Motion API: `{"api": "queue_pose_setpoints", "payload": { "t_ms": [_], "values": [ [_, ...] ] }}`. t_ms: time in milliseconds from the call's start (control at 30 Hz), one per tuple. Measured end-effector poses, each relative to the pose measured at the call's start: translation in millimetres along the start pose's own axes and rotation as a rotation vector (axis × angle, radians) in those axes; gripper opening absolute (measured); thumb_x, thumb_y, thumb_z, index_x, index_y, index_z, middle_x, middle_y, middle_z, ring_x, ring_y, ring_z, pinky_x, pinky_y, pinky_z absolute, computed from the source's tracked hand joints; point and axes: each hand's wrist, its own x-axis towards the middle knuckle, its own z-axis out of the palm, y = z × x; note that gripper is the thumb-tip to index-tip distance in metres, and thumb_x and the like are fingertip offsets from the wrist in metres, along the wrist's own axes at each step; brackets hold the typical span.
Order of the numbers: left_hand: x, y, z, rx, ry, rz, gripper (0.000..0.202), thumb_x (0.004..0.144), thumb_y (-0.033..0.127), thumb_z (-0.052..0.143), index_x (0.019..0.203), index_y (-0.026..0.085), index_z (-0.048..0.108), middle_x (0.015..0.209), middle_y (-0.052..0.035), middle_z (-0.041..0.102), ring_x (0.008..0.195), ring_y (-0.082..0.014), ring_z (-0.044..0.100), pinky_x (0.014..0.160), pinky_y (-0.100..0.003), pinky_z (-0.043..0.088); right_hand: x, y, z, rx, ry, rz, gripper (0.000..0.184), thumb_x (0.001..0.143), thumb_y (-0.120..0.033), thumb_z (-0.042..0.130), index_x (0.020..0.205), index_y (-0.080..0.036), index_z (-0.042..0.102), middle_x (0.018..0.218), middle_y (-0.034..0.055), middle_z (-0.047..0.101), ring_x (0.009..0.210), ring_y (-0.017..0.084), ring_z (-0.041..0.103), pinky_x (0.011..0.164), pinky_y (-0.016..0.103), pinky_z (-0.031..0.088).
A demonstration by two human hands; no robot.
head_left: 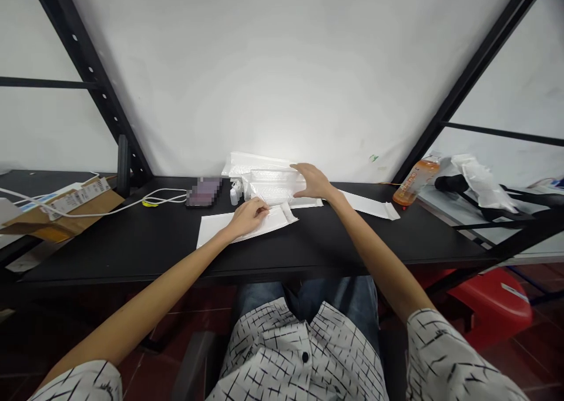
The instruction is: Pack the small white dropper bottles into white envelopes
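Observation:
A clear bubble-wrap bundle (275,186) lies near the back of the black table. My right hand (314,181) grips its right end, thumb in front and fingers over the top. Just in front, my left hand (250,217) is closed in a pinch at the bundle's lower edge, above a flat white padded mailer (215,227). What the left fingertips pinch is too small to make out. Behind the bundle is more white bubble packaging (247,161), against the wall. Another white mailer (368,204) lies to the right, beyond my right wrist.
A small white object (235,193) and a blurred dark box (203,191) sit left of the bundle. A white cable (132,209) runs to an opened cardboard package (73,210). An orange drink bottle (415,180) stands tilted at right. Black metal posts (81,54) frame the table.

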Motion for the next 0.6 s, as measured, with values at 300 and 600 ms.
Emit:
{"api": "queue_pose_setpoints", "payload": {
  "t_ms": [300, 600],
  "values": [
    [0.1, 2.1, -1.4, 0.013, -0.032, 0.001, 0.021, 0.089, 0.028, 0.052, 0.094, 0.021, 0.07, 0.099, -0.0049, 0.07, 0.091, -0.0204, 0.066, 0.082, -0.034, 0.052, 58.8, -21.2, 8.8, -0.212, -0.34, -0.022, 0.086, 0.061, -0.028, 0.091, 0.14, -0.022, 0.055, 0.125, 0.0147, 0.066, 0.116, 0.037, 0.061, 0.098, 0.045, 0.045],
    [-0.4, 4.7, -2.1, 0.001, -0.023, -0.009, 0.02, 0.088, 0.026, 0.053, 0.094, 0.02, 0.071, 0.099, -0.0053, 0.069, 0.09, -0.0208, 0.065, 0.082, -0.034, 0.051, 42.0, -21.5, -3.7, -0.184, -0.349, -0.003, 0.039, 0.07, -0.029, 0.08, 0.105, -0.017, 0.067, 0.104, 0.0091, 0.071, 0.092, 0.026, 0.064, 0.068, 0.029, 0.041]
  ]
}}
